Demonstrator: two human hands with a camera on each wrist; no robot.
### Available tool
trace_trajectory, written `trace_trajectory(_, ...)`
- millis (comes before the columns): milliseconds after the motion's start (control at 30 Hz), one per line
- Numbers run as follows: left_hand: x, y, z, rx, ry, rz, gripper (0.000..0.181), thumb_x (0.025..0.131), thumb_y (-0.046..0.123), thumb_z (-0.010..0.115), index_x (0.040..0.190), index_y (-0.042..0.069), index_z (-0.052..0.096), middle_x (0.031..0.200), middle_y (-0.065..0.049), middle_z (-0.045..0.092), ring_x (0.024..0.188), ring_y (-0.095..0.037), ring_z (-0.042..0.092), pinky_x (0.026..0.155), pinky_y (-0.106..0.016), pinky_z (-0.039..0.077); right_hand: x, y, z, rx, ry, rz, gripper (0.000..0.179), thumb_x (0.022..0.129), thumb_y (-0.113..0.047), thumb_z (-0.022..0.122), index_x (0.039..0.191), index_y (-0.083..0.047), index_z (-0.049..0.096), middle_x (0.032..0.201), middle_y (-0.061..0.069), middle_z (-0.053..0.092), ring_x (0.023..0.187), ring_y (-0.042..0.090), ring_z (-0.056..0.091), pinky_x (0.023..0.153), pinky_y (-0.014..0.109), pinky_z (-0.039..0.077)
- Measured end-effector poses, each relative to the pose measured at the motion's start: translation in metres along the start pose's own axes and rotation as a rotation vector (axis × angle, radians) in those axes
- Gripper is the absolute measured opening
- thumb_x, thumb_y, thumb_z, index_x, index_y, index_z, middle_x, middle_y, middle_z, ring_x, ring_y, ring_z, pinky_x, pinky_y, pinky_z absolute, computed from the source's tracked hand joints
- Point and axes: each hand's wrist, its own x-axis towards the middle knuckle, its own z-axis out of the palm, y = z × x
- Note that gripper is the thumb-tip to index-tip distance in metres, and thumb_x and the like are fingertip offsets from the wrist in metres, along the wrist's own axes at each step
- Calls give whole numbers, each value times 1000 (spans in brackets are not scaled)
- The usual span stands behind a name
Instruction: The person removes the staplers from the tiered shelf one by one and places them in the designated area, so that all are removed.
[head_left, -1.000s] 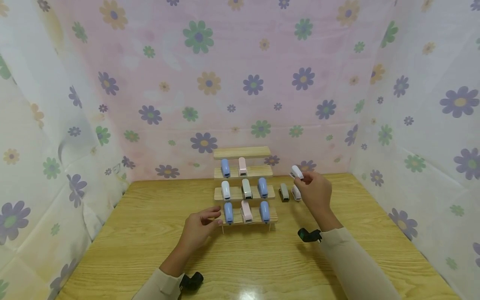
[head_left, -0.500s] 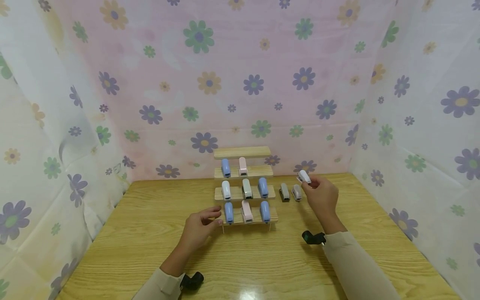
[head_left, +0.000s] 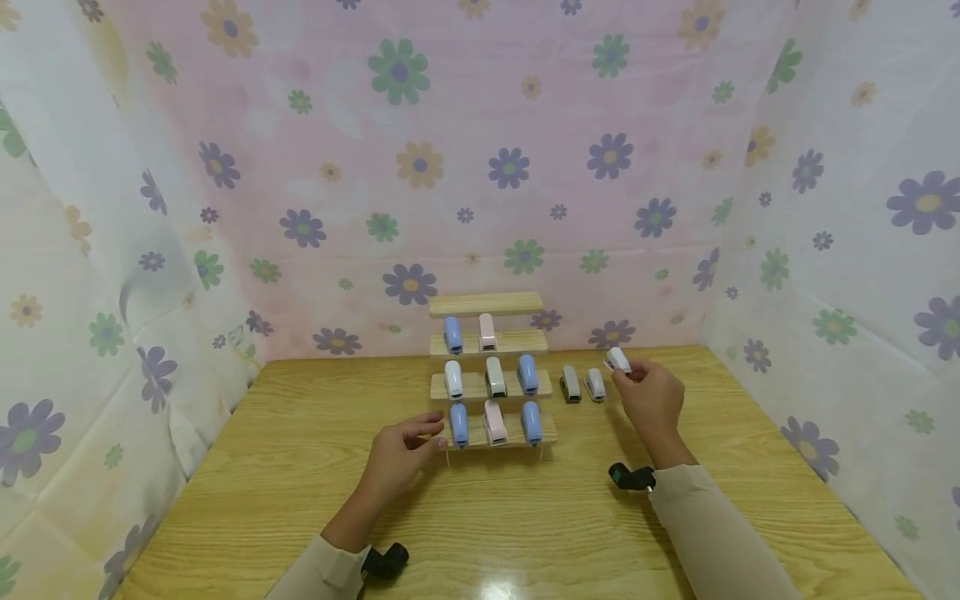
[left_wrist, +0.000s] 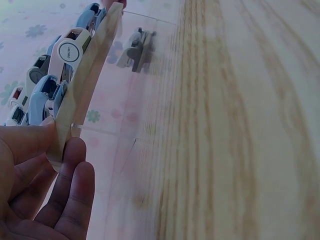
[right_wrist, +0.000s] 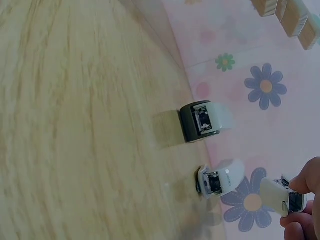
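Note:
My right hand (head_left: 654,404) pinches a small white stapler (head_left: 617,360) between thumb and fingers, held up above the table at the right. Below and left of it, a grey stapler (head_left: 571,383) and a pale stapler (head_left: 596,384) stand side by side on the table; the right wrist view shows both with the held one. At the tiered wooden stand (head_left: 485,303), my left hand (head_left: 401,454) grips the left end of the lowest shelf, thumb above and fingers below in the left wrist view. Blue, pink, white and grey staplers line the lower three shelves.
The stand's top shelf carries no stapler, and the third shelf up has two at its left and middle. A wood-grain table (head_left: 300,500) lies under everything. Flowered cloth (head_left: 337,150) closes off the back and both sides.
My right hand has moved a little right and down with the white stapler, away from the two staplers on the table. The left hand has stayed at the stand.

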Motion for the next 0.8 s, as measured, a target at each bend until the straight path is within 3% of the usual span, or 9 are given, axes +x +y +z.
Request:
trace_trajectory(267,1,-3,0,-4,-7,-1,25,92,18,81,115,9,81,133,-1,71,122,-26,68,87,-28,60,-2,8,2,-32,-38,60,32,93,-30,73,108,-2,80,92,14,78,79,28,69,63,30,45)
trace_trajectory(800,1,-5,0,-15,-9,17,25,92,17,81,115,8,81,133,-2,72,121,-25,69,85,-18,57,-6,26,6,-42,-101,95,36,94,-32,73,109,0,79,96,16,79,85,31,72,64,34,51)
